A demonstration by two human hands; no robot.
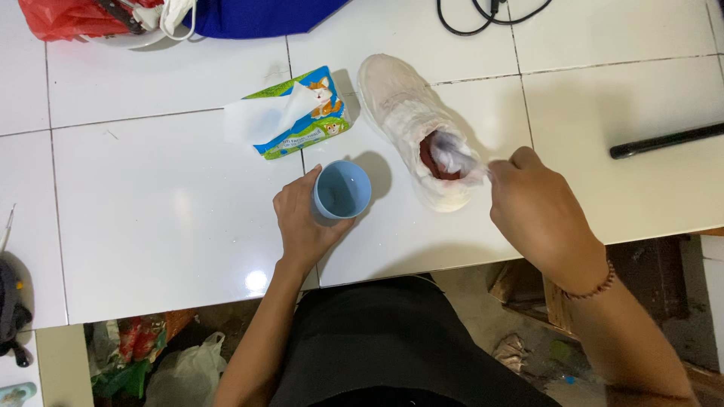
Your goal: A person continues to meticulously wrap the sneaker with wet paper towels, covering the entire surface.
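The landmark for all positions is the blue cup (341, 190), which stands upright on the white tiled bench (151, 218), near the bench's front edge.

Left hand (305, 222): the grip is clamped on the blue cup. The fingers wrap the cup's left and near wall, with the thumb toward the front. The cup mouth faces up and its pale interior is visible; its contents cannot be determined.

Right hand (537, 207): located to the right of the cup. The grip is closed on a small tool (456, 157) that is blurred; its type cannot be determined. The tool's working end sits inside the opening of the white shoe (415, 124).

White shoe: lies on the bench just right of and beyond the cup, apart from it. The toe points away from the person; the reddish inner lining shows at the opening.

Tissue pack (302, 113): lies beyond the cup, slightly left, with one white sheet pulled out toward the left.

Black rod (667, 140): lies on the bench far right of the cup, well apart from the shoe.

Black cable (486, 19): lies at the bench's far edge, beyond the shoe.

Red bag (68, 16) and blue cloth (256, 15): at the far edge, beyond and left of the cup.
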